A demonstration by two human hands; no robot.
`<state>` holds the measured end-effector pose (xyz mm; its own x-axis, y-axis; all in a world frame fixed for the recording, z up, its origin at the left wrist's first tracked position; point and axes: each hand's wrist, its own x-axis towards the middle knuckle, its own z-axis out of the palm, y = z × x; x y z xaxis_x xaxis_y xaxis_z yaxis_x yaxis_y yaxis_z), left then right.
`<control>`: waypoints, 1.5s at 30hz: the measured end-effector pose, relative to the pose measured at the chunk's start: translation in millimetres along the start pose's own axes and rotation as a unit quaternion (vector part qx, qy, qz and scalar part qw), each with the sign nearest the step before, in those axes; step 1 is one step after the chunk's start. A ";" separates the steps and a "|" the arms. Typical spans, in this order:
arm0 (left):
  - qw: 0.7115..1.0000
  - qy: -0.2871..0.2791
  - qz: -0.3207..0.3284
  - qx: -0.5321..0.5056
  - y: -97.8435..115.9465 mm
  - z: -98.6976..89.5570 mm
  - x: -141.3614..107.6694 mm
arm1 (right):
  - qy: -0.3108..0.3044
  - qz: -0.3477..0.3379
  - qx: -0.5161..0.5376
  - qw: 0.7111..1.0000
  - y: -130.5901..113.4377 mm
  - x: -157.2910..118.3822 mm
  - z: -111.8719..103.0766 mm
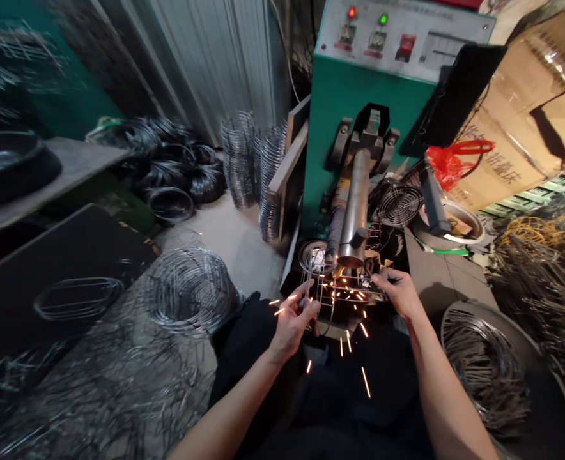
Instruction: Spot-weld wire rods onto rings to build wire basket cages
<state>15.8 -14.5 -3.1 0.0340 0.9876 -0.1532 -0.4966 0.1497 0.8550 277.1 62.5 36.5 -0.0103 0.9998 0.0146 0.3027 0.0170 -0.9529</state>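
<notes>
A green machine (342,89) with a red and a green light stands in front of me, its metal cylinder (358,198) reaching toward me. Orange sparks (342,294) fly out beneath the cylinder's end. My left hand (293,322) is closed on a thin wire frame (321,292) just left of the sparks. To their right, the fingers of my right hand (397,291) are pinched at the other side of the wirework under the cylinder; exactly what they grip is too small to make out.
Coiled wire rings (191,291) stand on the floor at the left, with stacked wire rings (240,163) behind. A basin (544,390) of short wires is at the lower right. A hammer-like tool (433,201) rests on a bowl (477,229) near a cardboard box (526,108).
</notes>
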 end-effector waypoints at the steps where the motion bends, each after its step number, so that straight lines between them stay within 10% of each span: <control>1: 1.000 -0.002 0.000 -0.001 -0.3 -0.3 -0.2 | 0.005 -0.005 -0.005 1.000 -0.6 -0.9 0.4; 8: 1.000 0.012 -0.013 0.014 0.0 -1.2 -2.0 | 0.138 -0.140 -0.078 0.977 1.5 -37.6 16.6; 45: 0.998 0.061 0.006 -0.007 2.4 6.9 11.3 | 0.143 -0.164 -0.075 0.973 18.8 -28.4 27.2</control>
<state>20.9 -2.6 0.7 -0.0781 0.9762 -0.2025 -0.5077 0.1358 0.8507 257.1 34.3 10.0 0.1292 0.9009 0.4143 0.4630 0.3147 -0.8286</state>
